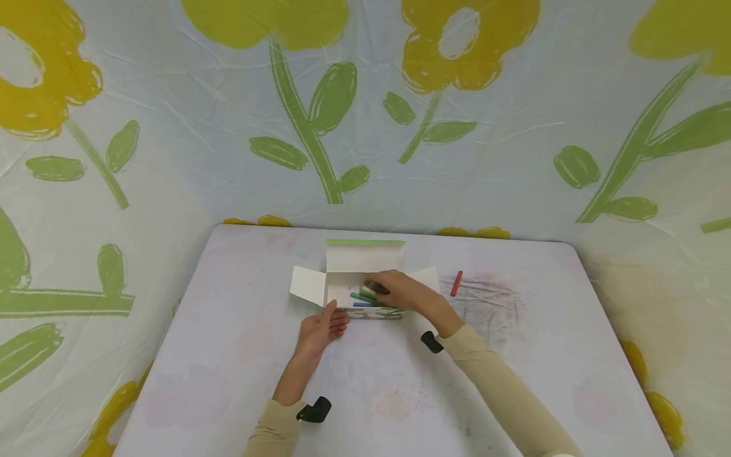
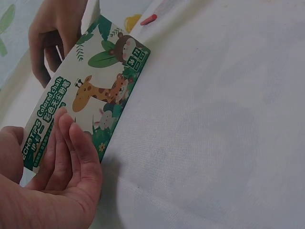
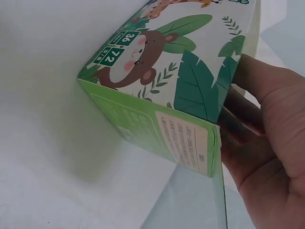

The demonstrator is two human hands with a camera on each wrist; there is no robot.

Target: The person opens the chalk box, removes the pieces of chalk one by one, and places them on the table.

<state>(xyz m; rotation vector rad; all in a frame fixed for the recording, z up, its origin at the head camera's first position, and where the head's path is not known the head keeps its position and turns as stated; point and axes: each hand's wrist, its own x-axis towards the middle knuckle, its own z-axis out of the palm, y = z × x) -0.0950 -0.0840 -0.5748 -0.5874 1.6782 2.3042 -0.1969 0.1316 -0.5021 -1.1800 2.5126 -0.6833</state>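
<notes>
A colored chalk box [image 1: 374,313] printed with animals stands on the table, its white flaps folded open. Green chalk sticks [image 1: 363,297] and a blue chalk stick [image 1: 363,304] lie inside. My left hand [image 1: 320,330] holds the box's front left corner, thumb at the rim and fingers along the printed front [image 2: 95,90]. My right hand [image 1: 402,291] reaches over the right side with its fingers down in the box. The box wall hides those fingertips in the right wrist view, so whether they hold chalk is unclear.
A red chalk stick [image 1: 456,284] lies on the table right of the box, beside dark smudges on the tablecloth [image 1: 491,304]. The box's left flap [image 1: 308,285] and back flap [image 1: 365,256] stick outward. A flower-printed curtain [image 1: 365,127] hangs behind the table.
</notes>
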